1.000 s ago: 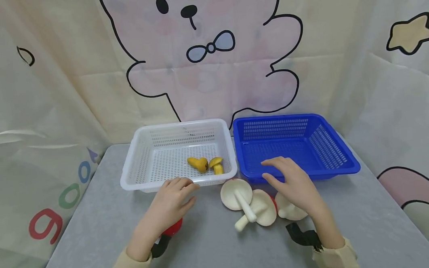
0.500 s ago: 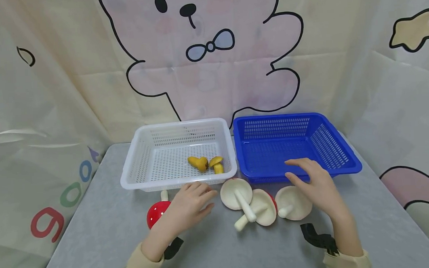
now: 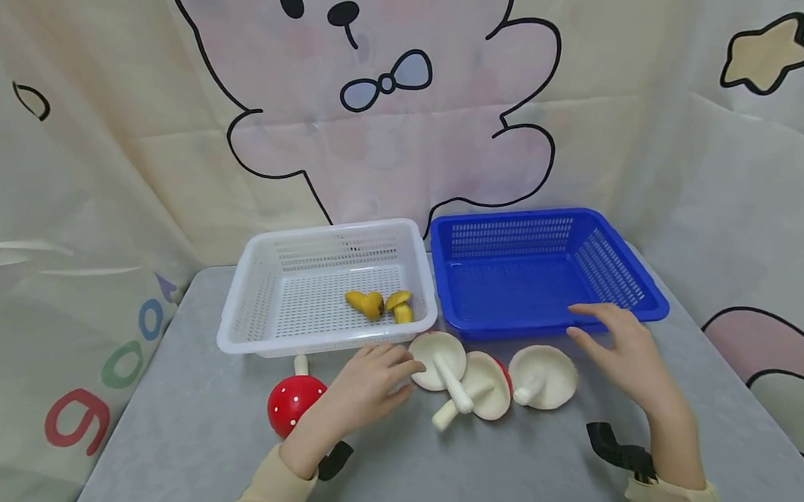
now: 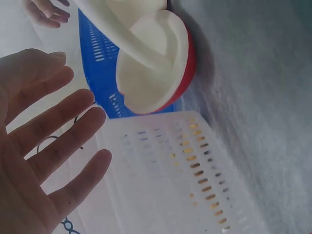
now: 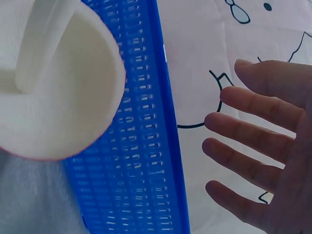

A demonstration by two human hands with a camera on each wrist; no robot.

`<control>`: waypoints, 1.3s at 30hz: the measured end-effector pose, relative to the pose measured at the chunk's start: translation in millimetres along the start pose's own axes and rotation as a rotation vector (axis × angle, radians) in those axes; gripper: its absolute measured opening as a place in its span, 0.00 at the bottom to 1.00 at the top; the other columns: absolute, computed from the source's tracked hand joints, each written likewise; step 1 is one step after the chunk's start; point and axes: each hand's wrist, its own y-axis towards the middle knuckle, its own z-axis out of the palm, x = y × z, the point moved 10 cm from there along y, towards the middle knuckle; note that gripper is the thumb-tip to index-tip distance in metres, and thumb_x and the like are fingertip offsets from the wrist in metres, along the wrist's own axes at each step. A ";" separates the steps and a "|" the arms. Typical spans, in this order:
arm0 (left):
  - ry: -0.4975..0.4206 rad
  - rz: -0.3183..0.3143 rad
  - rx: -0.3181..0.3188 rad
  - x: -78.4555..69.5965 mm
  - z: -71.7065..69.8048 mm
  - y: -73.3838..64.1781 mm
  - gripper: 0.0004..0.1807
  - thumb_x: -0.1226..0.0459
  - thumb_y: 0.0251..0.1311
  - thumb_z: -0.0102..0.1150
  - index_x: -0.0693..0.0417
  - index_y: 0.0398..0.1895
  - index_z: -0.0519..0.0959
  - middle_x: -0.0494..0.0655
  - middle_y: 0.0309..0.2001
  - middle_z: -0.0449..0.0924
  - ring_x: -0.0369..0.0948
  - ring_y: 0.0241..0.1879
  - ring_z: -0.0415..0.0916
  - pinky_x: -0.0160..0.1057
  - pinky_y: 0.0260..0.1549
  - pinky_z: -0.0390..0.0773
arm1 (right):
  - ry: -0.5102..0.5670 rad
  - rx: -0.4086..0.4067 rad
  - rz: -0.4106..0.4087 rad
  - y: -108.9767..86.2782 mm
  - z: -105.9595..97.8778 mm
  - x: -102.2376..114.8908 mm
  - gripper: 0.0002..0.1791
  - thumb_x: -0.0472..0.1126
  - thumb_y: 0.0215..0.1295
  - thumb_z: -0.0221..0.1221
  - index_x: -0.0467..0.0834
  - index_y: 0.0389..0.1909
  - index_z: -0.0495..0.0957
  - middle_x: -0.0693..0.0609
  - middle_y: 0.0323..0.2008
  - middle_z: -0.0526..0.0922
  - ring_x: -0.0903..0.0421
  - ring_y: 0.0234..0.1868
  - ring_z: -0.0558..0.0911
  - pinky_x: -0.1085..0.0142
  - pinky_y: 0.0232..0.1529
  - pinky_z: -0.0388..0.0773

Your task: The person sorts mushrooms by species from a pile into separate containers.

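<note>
Three toy mushrooms lie with pale undersides up: the left mushroom [image 3: 438, 359], the middle mushroom [image 3: 489, 387] crossed by its stem, and the right mushroom [image 3: 545, 376]. My left hand [image 3: 373, 385] hovers beside the left one, fingers extended and nothing held; the left wrist view shows the mushroom [image 4: 151, 63] ahead of the fingertips. A red mushroom with white dots [image 3: 294, 403] lies left of that hand, partly covered by the forearm. My right hand [image 3: 622, 357] is in the air right of the right mushroom, near the blue basket's front rim, fingers spread and holding nothing.
A white basket [image 3: 242, 320] at the back left holds two yellow mushrooms [image 3: 371, 306]. Right beside it stands a blue basket [image 3: 506, 291]. A printed curtain [image 3: 397, 153] hangs behind and along both sides of the grey table [image 3: 180, 444].
My left hand has moved right toward the left mushroom, uncovering the red dotted one. My right hand has shifted right, away from the right mushroom. The view has turned slightly.
</note>
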 end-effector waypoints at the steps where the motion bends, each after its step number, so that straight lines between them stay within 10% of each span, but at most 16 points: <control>1: 0.000 0.007 -0.002 -0.8 1.0 1.6 0.15 0.58 0.55 0.67 0.40 0.47 0.81 0.36 0.41 0.80 0.36 0.45 0.75 0.36 0.46 0.76 | -0.002 -0.005 -0.002 0.0 -0.8 -1.7 0.19 0.42 0.65 0.60 0.39 0.55 0.76 0.36 0.53 0.78 0.36 0.57 0.71 0.38 0.54 0.62; 26: -0.033 0.176 -0.008 -20.7 30.1 28.9 0.17 0.59 0.53 0.68 0.39 0.47 0.81 0.36 0.46 0.79 0.36 0.53 0.73 0.33 0.40 0.76 | -0.103 -0.191 -0.022 0.9 -12.8 -43.9 0.14 0.34 0.60 0.62 0.36 0.48 0.79 0.35 0.46 0.80 0.37 0.50 0.73 0.41 0.48 0.63; 39: -0.027 0.248 0.015 -27.2 47.3 33.8 0.15 0.60 0.54 0.65 0.40 0.46 0.80 0.37 0.45 0.79 0.38 0.48 0.74 0.40 0.55 0.74 | -0.138 -0.351 -0.061 -2.9 -16.3 -48.9 0.11 0.28 0.51 0.66 0.36 0.38 0.81 0.36 0.38 0.82 0.39 0.43 0.75 0.46 0.45 0.63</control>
